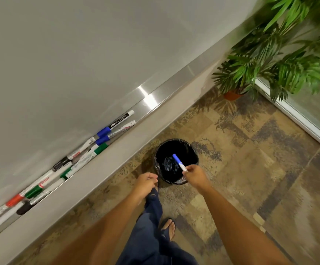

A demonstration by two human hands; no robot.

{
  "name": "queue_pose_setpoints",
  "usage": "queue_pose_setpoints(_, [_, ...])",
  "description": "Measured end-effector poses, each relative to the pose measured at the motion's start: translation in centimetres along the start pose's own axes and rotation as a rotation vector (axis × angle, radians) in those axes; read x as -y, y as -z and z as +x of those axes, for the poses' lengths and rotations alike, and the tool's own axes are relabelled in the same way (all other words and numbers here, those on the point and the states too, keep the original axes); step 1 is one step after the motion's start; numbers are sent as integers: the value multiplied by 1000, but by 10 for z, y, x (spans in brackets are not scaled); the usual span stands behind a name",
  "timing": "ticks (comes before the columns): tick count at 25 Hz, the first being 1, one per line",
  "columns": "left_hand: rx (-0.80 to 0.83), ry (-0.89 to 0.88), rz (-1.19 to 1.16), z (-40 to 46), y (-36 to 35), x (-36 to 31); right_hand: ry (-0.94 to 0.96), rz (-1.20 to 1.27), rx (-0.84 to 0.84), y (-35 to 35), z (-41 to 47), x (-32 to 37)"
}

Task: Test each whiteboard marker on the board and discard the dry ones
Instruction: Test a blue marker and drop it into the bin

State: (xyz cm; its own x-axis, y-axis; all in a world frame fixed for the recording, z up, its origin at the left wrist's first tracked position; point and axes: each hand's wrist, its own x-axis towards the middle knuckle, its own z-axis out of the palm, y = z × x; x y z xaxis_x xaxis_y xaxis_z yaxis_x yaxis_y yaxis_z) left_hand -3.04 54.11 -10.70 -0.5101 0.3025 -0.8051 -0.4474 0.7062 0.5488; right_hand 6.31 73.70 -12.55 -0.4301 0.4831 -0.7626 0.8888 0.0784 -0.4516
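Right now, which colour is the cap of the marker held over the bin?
Blue. The marker in the right hand shows it in the head view.

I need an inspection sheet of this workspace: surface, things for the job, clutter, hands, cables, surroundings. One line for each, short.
Surface: whiteboard appears unmarked; metal tray runs along its lower edge.
Job's things: capped markers with blue, green, black and red caps lie in the tray; a blue marker is held over the bin, which has a black liner.
Clutter: nothing seen.
Hands: right hand pinches the blue marker at its white end; left hand is loosely curled and seems to hold nothing.
Cables: nothing seen.
Surroundings: patterned carpet; potted plant in the corner.
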Motion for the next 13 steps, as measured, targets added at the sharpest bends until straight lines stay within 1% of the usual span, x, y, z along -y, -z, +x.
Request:
queue_pose_setpoints(2, [11,-7,30,18,1,0,-39,7,-32,-4,22,1])
queue_pose_setpoints(4, [27,-6,81,33,0,3,-137,84,-50,-9,43,-2])
queue_pose_setpoints(7, [94,-41,182,43,-3,13,-275,195,-101,-15,68,-12])
queue_pose_setpoints(8, [107,-47,194,45,-3,16,-288,209,-129,-16,77,-13])
queue_pose_setpoints(13, [101,-40,165,69,-3,28,-312,120,-230,-15,106,-12])
